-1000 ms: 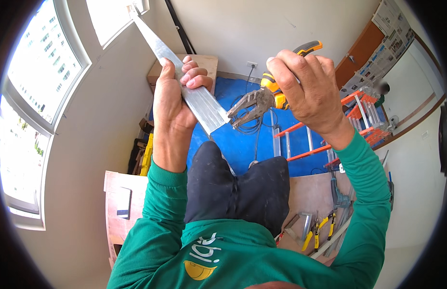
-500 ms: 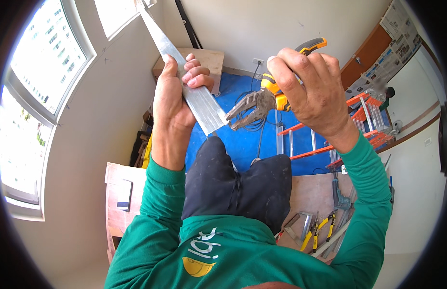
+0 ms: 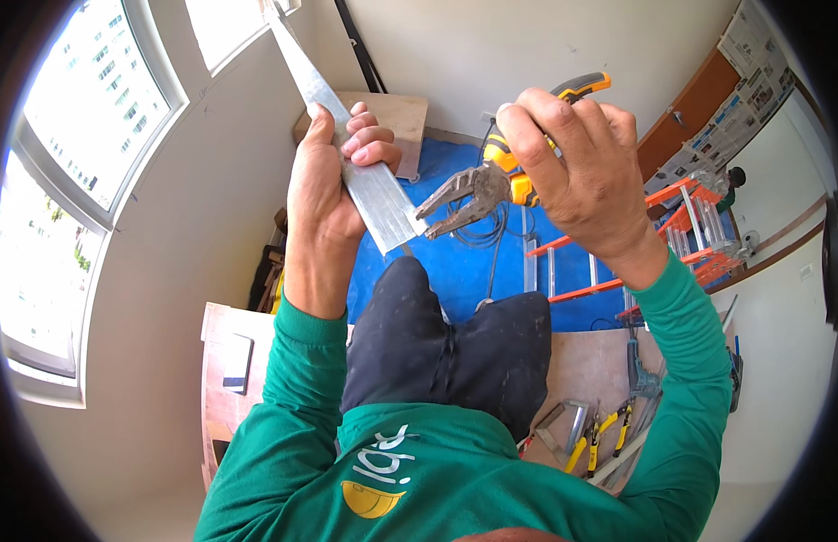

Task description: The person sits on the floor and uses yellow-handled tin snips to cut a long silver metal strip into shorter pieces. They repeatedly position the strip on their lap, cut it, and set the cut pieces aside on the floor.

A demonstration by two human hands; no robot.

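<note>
Blue sheeting (image 3: 450, 161) lies below; your left hand (image 3: 322, 194) grips the metal bar (image 3: 381, 210) near its end (likely for steadiness), your right hand (image 3: 586, 172) pliers (image 3: 482, 188).

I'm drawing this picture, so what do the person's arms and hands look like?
The arms have long, creased green fabric sleeves with snug green cuffs. The left hand and right hand are bare, with no gloves or rings showing.
</note>
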